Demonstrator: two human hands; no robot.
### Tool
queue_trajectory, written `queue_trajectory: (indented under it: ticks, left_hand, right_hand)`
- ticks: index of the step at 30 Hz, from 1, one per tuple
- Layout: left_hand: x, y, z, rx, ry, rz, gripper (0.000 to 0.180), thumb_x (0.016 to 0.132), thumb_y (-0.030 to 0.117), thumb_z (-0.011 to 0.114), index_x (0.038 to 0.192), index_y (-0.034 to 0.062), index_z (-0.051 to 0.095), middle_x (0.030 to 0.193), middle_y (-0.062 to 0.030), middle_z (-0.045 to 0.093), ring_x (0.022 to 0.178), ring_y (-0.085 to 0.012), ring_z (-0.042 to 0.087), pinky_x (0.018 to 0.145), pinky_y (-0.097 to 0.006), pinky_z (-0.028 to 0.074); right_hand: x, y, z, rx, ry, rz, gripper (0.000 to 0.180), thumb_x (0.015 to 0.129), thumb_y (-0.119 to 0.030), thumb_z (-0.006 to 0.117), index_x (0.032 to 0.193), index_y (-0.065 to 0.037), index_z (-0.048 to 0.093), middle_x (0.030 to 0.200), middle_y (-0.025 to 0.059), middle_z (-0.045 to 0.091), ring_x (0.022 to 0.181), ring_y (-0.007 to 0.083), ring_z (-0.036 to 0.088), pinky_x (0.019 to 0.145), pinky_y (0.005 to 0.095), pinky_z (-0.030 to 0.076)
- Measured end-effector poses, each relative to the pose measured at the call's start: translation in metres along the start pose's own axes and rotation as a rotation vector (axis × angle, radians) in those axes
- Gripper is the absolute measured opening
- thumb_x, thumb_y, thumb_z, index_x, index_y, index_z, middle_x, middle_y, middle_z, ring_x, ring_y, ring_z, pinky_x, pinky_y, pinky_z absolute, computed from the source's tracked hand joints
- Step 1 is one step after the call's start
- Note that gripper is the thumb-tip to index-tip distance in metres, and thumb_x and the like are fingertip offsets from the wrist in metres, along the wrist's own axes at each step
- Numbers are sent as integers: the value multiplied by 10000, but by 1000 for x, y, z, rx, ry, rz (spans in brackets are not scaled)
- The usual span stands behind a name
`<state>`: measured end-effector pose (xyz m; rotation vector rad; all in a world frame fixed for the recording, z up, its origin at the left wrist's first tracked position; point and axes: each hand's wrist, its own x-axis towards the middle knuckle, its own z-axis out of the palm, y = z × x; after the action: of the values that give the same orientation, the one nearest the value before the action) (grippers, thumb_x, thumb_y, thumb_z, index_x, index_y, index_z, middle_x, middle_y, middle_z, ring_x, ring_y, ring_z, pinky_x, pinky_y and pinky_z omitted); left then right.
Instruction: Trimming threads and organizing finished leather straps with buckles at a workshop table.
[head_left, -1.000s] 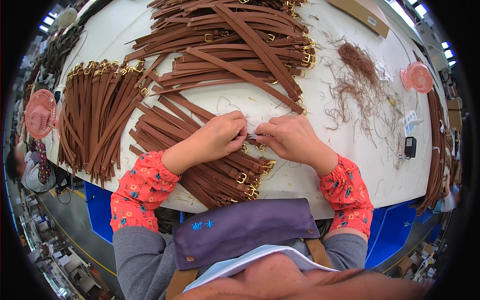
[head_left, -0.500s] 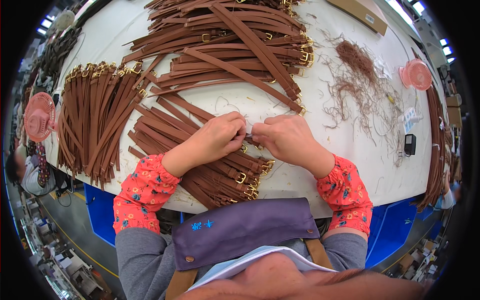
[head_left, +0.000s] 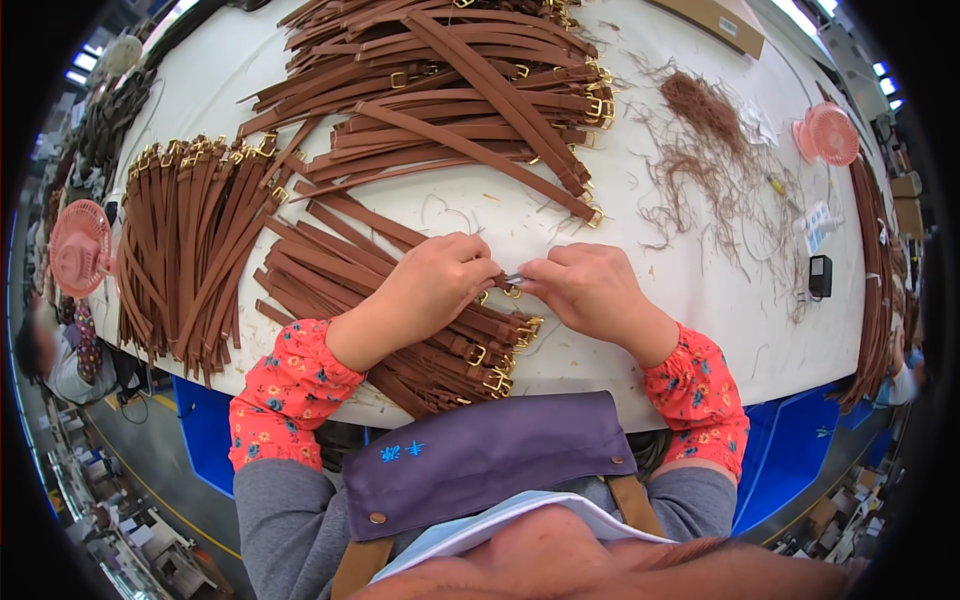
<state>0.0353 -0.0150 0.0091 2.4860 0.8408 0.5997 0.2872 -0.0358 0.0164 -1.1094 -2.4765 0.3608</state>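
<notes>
My left hand [head_left: 435, 282] is closed, its fingers pinching the buckle end of a brown strap above the near pile of buckled straps [head_left: 430, 372]. A gold buckle [head_left: 514, 292] shows just beneath the fingertips. My right hand [head_left: 592, 295] is closed on a small grey metal tool [head_left: 514, 278], whose tip meets the strap end between the two hands. Fingers cover most of the tool, so its kind cannot be made out. The near pile lies slantwise under my left forearm, with its gold buckles toward the right.
More brown buckled straps lie in a far pile [head_left: 450, 130] and a left pile [head_left: 185, 250]. Loose brown threads [head_left: 705, 110] litter the white table [head_left: 690, 300] at right. Pink fans [head_left: 828, 134] stand at both sides; a black adapter [head_left: 820, 276] sits at right. Blue bins [head_left: 790, 450] are below the edge.
My right hand has turned slightly, and the grey metal tool now shows between my hands at the strap end. The whole view has shifted a little.
</notes>
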Motion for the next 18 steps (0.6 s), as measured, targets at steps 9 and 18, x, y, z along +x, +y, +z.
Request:
queue_trajectory:
  ticks: [9,18]
  left_hand:
    - [8,5,4,-20,-53,-8,86,874,35,677,936,43,619,920,-105,607,860,-320,628,722,-421,532]
    - [10,2,4,-89,-109,-67,97,881,27,641,950,21,573,920,-129,584,877,-351,625,700,-454,522]
  right_hand:
    - [-1,-1,2,-11,16,-2,140,894,-259,741,884,-150,652,670,26,571,648,243,641,565,390,499]
    - [3,-10,1,-52,-6,33,119,894,-231,727,864,-139,657,668,34,582,642,245,647,561,390,497]
